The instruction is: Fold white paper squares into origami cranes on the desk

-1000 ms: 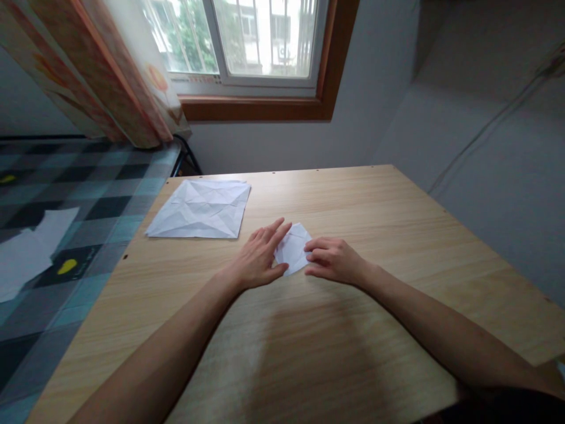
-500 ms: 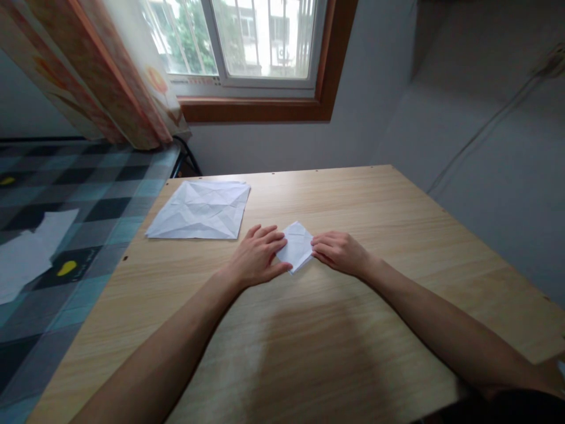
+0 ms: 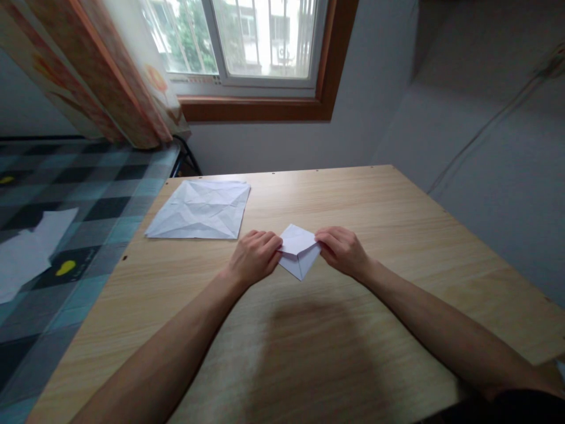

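A small folded piece of white paper point(image 3: 298, 241), roughly diamond-shaped, is held between my two hands above the wooden table point(image 3: 379, 335). Its near corner points toward me, and a layer with a crease stands partly apart from the one beneath. My left hand point(image 3: 257, 254) pinches the left corner, fingers curled and closed. On the opposite corner, my right hand point(image 3: 342, 249) pinches the paper between thumb and fingers. The fingertips partly cover both side corners.
Creased white sheets point(image 3: 200, 209) lie flat at the table's far left. Left of the table is a checked cloth point(image 3: 97, 235) with loose white paper point(image 3: 26, 256) on it. A window point(image 3: 260, 41) and a curtain point(image 3: 128, 76) are behind.
The left hand has gone from lying spread beside the paper to pinching its corner. The folded paper has turned its layers, now showing an open flap and a centre crease.
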### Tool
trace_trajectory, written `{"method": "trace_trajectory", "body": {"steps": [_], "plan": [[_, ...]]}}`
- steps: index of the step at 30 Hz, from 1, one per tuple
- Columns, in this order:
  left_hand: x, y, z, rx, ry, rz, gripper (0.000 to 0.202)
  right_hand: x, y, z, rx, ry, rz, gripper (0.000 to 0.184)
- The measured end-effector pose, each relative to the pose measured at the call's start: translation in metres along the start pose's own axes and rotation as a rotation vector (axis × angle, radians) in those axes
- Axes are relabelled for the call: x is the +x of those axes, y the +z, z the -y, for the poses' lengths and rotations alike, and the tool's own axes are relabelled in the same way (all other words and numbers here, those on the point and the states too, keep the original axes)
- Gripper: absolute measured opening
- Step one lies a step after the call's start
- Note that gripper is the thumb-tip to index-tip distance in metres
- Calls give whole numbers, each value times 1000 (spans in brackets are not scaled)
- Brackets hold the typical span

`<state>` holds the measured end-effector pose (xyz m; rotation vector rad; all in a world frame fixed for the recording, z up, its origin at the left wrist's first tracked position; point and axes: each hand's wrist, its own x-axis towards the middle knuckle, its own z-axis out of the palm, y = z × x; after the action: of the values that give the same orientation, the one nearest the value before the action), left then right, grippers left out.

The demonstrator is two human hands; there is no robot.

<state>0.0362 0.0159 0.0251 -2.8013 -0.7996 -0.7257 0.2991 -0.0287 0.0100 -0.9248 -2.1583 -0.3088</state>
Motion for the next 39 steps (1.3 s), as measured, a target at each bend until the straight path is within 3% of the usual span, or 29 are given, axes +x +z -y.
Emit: {"method": "trace_trajectory", "body": {"steps": [3, 5, 7, 11, 16, 20, 23, 26, 29, 35, 39], "plan": [[0, 1, -3, 90, 34, -70, 18, 1, -4, 11, -55, -28, -134, 8], [0, 1, -6, 120, 51, -94, 18, 1, -3, 23, -50, -106, -145, 5], [1, -1, -9, 142, 75, -117, 20, 3, 2, 35, -13, -138, -13, 6], [4, -4, -16, 157, 174, -167, 24, 10, 16, 47, 2, -19, 301, 18], [5, -2, -18, 138, 242, -203, 19, 19, 19, 45, 72, 62, 515, 30], [3, 1, -14, 102, 251, -372, 8, 21, 14, 44, 85, 64, 543, 34], [2, 1, -12, 111, 244, -491, 12, 19, 13, 43, 132, 49, 484, 41], [1, 1, -9, 131, 232, -523, 23, 17, 14, 40, 161, 25, 472, 37], [1, 2, -7, 89, 205, -444, 29, 14, 13, 36, 168, 4, 470, 32], [1, -1, -3, 47, 159, -81, 31, 13, 9, 22, 139, -32, 409, 19], [2, -4, -1, 74, 133, 53, 30, 11, 7, 13, 107, 8, 365, 18]]}}
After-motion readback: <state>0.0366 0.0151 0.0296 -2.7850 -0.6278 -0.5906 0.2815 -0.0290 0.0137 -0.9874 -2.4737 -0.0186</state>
